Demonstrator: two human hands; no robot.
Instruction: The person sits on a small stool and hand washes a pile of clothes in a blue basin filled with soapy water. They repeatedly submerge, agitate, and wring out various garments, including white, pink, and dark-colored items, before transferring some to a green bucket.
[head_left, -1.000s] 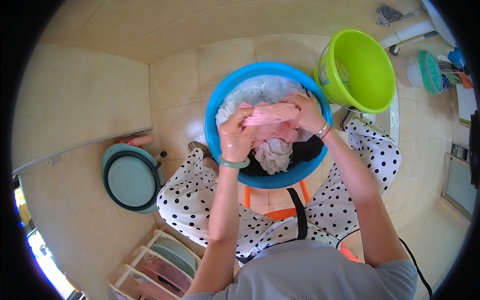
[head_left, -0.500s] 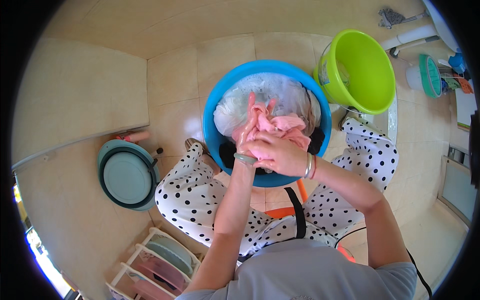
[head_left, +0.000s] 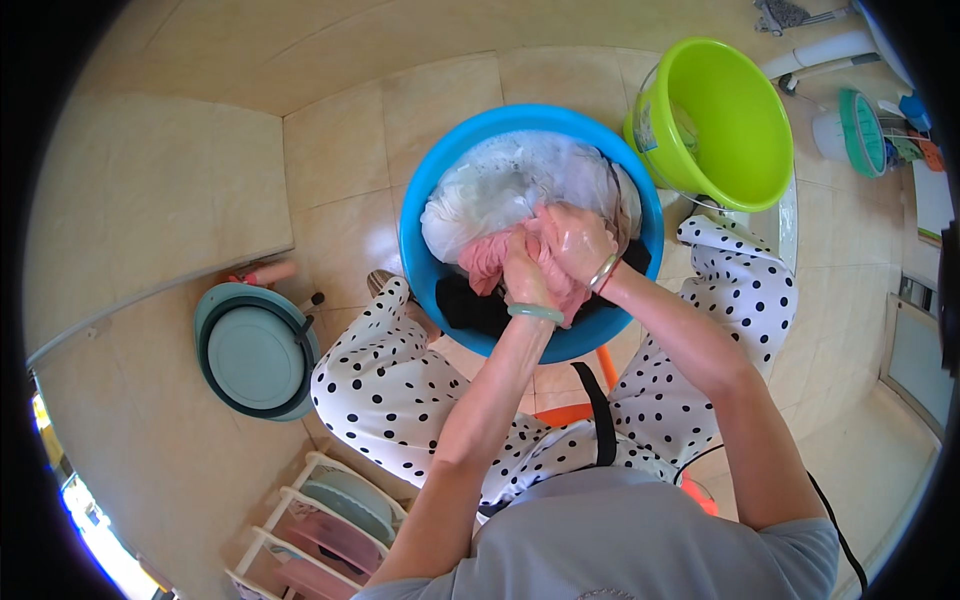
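Both my hands grip a wet pink cloth (head_left: 487, 257) over a round blue tub (head_left: 420, 180). My left hand (head_left: 523, 270), with a pale green bangle at its wrist, is closed on the cloth's middle. Just to its right my right hand (head_left: 580, 243), wearing a light bangle and a red cord, is curled round another bunched part. Sudsy water and soaked white clothes (head_left: 460, 208) fill the far side of the tub. Black cloth (head_left: 470, 308) lies on the near side, below the pink one. Some fingertips are hidden in the folds.
A lime green bucket (head_left: 740, 120) stands against the tub's far right. Left of my legs is a grey-green basin (head_left: 255, 355). A white rack (head_left: 290, 493) is at the lower left. Part of an orange seat (head_left: 565, 413) shows between my knees.
My left hand has gone from stretched out with spread fingers to closed on the pink cloth. My right hand has left the left wrist and moved up and right onto the cloth.
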